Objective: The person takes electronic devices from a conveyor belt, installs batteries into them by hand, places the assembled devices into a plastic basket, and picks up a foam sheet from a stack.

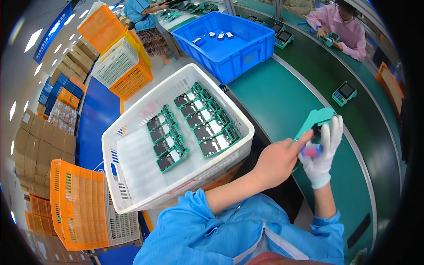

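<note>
My bare left hand is closed at the side of a green handheld payment terminal, its fingers reaching over the casing. A white glove covers my right hand, which is raised against the terminal's other side. Between the gloved thumb and fingers is a small red-and-blue battery pack, smeared by motion. Both hands are above the green work surface, and they hide part of the terminal. To their left, a white plastic crate holds two rows of green terminals on white foam.
A blue bin with several small battery packs stands beyond the crate. Another terminal lies on the dark green belt. A person in pink works across it. Orange crates stand at the left; a black strip lies near right.
</note>
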Demonstrator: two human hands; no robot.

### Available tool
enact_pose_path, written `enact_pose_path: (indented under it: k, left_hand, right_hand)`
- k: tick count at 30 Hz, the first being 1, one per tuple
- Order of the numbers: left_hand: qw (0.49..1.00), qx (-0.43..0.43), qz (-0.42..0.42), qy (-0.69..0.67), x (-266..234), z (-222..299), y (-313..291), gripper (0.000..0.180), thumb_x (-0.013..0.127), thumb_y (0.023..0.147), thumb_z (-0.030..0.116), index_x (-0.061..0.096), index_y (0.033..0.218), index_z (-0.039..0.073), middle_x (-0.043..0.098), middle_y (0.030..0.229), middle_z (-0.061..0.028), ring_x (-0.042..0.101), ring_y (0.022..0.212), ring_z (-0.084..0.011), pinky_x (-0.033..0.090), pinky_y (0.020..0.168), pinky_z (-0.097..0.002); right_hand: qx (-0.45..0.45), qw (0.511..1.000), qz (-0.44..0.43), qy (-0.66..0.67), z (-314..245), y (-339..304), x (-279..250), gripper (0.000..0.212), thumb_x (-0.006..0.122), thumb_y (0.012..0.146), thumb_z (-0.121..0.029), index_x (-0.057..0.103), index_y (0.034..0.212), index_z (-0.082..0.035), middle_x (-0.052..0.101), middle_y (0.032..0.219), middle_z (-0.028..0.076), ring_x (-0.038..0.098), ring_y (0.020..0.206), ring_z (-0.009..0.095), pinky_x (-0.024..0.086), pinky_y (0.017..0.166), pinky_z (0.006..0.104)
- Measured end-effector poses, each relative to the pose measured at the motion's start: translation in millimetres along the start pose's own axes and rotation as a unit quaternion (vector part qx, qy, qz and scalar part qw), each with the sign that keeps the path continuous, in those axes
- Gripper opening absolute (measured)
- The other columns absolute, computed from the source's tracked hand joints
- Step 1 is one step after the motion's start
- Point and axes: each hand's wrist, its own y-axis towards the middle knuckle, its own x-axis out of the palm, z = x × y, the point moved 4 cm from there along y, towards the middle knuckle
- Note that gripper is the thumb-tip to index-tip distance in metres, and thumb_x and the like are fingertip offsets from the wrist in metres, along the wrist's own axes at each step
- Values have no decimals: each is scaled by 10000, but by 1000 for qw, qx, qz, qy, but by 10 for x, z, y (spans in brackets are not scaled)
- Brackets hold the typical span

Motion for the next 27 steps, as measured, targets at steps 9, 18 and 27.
enact_pose_path:
  k: [9, 18, 27]
  left_hand:
    - [997, -13, -3, -77, -139, -133, -283, 719, 579, 846, 54, 304, 1508, -6, 657, 1006, -249, 642, 909, -443, 499, 786, -486]
    - [998, -55, 6, -42, -104, -95, -372, 710, 577, 833, 52, 317, 1490, -15, 613, 1191, -269, 622, 1028, -461, 505, 860, -463]
    - [977, -55, -16, -204, -128, -35, -323, 570, 547, 919, 87, 388, 1454, -28, 618, 1219, -257, 613, 1141, -396, 483, 952, -406]
  right_hand:
    - [-112, 992, -64, 5, -324, 55, 19, 260, 649, 867, -339, 748, 1028, -162, 680, 1221, 67, 423, 1387, 409, 158, 1197, 586]
    - [-62, 992, -100, 35, -474, 84, 113, 343, 510, 953, -316, 736, 1072, -86, 684, 1226, 93, 477, 1338, 416, 130, 1189, 601]
    - [73, 978, -5, 194, -500, -15, -81, 173, 586, 919, -166, 714, 946, -53, 713, 1128, 125, 536, 1285, 388, 44, 1222, 536]
